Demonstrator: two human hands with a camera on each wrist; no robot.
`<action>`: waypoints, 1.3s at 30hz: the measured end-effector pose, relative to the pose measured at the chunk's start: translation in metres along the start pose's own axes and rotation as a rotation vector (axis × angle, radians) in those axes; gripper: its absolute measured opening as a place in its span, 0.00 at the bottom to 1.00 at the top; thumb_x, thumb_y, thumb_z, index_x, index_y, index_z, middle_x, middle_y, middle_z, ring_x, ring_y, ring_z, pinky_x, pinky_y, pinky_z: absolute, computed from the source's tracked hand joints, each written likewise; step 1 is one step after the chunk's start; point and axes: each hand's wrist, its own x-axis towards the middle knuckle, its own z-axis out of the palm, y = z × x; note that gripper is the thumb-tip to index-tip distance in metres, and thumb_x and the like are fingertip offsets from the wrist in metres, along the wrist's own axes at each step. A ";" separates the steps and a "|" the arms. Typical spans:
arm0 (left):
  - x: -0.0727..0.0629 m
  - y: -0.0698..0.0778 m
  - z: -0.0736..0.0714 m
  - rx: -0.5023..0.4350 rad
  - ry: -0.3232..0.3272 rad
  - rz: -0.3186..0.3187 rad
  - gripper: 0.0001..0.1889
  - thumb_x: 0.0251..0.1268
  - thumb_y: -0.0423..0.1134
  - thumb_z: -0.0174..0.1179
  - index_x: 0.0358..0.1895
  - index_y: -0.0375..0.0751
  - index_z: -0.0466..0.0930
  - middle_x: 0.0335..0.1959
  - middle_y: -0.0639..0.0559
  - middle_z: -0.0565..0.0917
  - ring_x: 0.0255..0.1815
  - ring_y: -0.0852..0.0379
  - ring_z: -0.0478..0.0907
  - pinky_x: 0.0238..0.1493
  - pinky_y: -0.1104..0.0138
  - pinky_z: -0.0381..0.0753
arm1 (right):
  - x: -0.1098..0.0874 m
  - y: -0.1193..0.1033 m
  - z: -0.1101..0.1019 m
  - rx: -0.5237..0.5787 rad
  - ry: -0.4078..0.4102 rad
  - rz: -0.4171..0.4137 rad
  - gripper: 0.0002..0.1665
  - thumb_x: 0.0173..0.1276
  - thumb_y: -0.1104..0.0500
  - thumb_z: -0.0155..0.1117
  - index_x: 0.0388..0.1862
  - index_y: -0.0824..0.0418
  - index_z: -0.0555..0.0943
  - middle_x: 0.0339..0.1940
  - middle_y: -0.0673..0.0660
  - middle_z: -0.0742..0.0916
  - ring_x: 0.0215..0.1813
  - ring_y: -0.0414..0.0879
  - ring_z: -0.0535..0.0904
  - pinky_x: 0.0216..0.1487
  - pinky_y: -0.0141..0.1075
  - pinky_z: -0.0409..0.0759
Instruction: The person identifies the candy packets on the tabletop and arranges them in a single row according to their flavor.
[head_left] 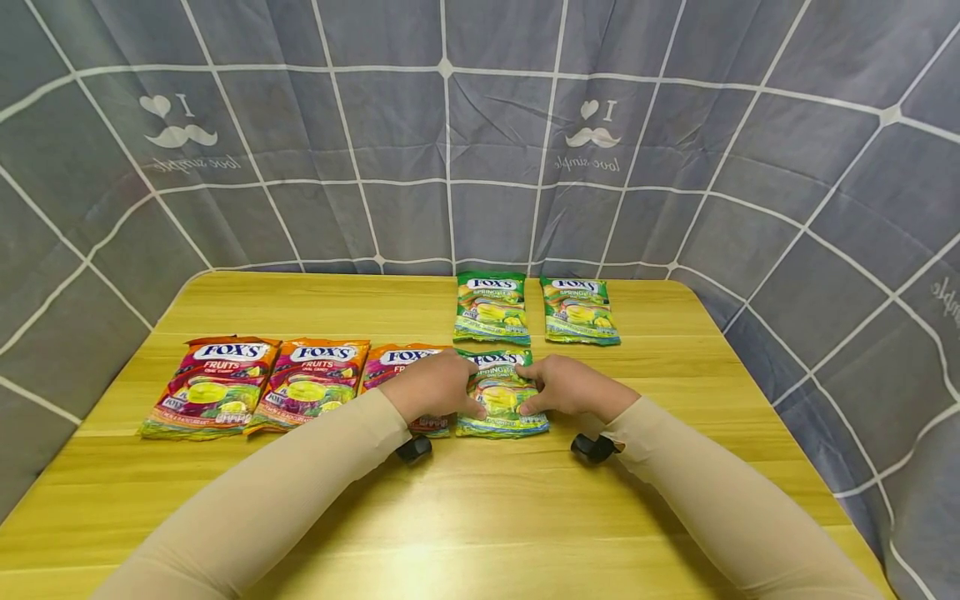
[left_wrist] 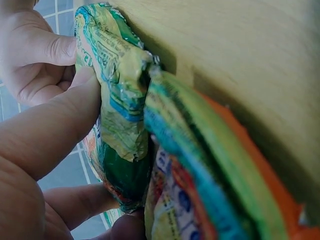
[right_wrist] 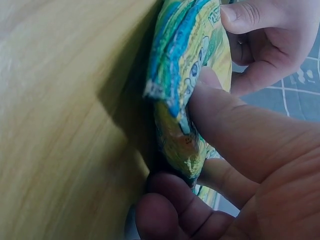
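A green bag of Fox's Spring Tea candy (head_left: 501, 398) lies face up between both hands at the near middle of the table. My left hand (head_left: 444, 385) holds its left side, thumb over the front and fingers at the edge. On the opposite side my right hand (head_left: 573, 386) grips it, with the thumb (right_wrist: 220, 117) pressing the front and other fingers curled at the edge. Beside it on the left, an orange-and-purple Fox's Fruits bag (head_left: 390, 362) is partly hidden behind my left hand and overlaps the green bag in the left wrist view.
Two more Fruits bags, one in the middle (head_left: 307, 385) and one far left (head_left: 212, 388), continue the row. Behind the held bag lies a second green bag (head_left: 492, 308), with a third (head_left: 581, 311) to its right. A grey checked curtain (head_left: 495, 225) surrounds the wooden table (head_left: 465, 517).
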 end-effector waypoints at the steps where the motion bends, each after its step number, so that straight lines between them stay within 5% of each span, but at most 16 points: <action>1: 0.000 0.000 0.000 -0.002 0.000 -0.001 0.40 0.63 0.62 0.73 0.72 0.41 0.78 0.69 0.42 0.81 0.67 0.46 0.79 0.70 0.51 0.79 | 0.000 0.000 0.000 -0.004 -0.002 -0.001 0.45 0.69 0.47 0.76 0.79 0.62 0.71 0.31 0.51 0.84 0.29 0.42 0.69 0.34 0.33 0.68; 39: -0.001 0.001 -0.001 -0.010 -0.002 -0.017 0.40 0.63 0.61 0.73 0.73 0.42 0.78 0.68 0.43 0.80 0.65 0.46 0.79 0.68 0.51 0.80 | 0.001 0.002 0.002 0.009 -0.002 0.003 0.45 0.69 0.47 0.76 0.80 0.60 0.71 0.30 0.51 0.83 0.29 0.42 0.69 0.33 0.34 0.69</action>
